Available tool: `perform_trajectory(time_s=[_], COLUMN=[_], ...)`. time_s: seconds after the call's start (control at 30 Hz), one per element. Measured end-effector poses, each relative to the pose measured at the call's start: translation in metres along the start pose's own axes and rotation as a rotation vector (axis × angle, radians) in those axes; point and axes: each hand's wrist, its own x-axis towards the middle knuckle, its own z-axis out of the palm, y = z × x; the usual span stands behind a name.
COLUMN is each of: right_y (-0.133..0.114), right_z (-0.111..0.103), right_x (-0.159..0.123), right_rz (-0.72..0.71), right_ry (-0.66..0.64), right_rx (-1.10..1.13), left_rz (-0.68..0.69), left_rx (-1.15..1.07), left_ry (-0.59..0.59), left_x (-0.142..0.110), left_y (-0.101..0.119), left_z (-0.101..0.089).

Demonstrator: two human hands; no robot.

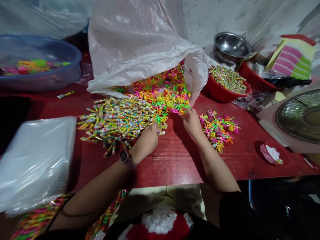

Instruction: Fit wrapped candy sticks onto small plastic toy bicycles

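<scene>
My left hand (148, 138), with a watch on its wrist, is closed at the right end of a pile of thin printed tubes (117, 118). A short tube (162, 132) sticks out past its fingertips. My right hand (192, 124) pinches at the front edge of a heap of bright plastic pieces (172, 98), yellow, green, orange and pink; a yellow piece shows at its fingertips. That heap spills from the mouth of a large translucent plastic bag (140, 43). Right of my right hand lies a smaller pile of similar plastic pieces (220, 130).
The red table (165, 166) carries a stack of clear plastic bags (42, 146) at left. A blue basin (72, 66) stands behind it. At right are a red bowl of tubes (222, 95), a steel bowl (232, 48), a fan (300, 113) and a small red basket (265, 154).
</scene>
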Motion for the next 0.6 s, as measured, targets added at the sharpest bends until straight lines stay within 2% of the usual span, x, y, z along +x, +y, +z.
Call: perform_trajectory(time_s=[0.1,0.2,0.3,0.43,0.53,0.6], right_y=[0.009,0.017,0.017,0.003,-0.011,-0.021], right_z=[-0.010,-0.008,-0.005,-0.009,-0.011,-0.010], right_x=[-0.010,-0.019,-0.023,-0.025,-0.028,-0.032], right_rz=[0.034,0.100,0.189,0.254,0.279,0.257], right_ry=[-0.007,0.004,0.027,0.067,-0.050,-0.124], right_rx=[0.132,0.270,0.574,0.915,1.064,1.087], left_rz=[0.008,0.007,-0.048,-0.134,-0.158,-0.154], left_rx=[-0.314,-0.551,-0.742,-0.889,-0.944,-0.993], left_ry=[0.037,0.052,0.032,-0.035,-0.066,-0.096], left_x=[0.000,0.000,0.003,0.006,0.005,0.003], left_y=[0.002,0.005,0.006,0.006,0.008,0.009], left_z=[-0.004,-0.003,0.000,0.004,0.010,0.014])
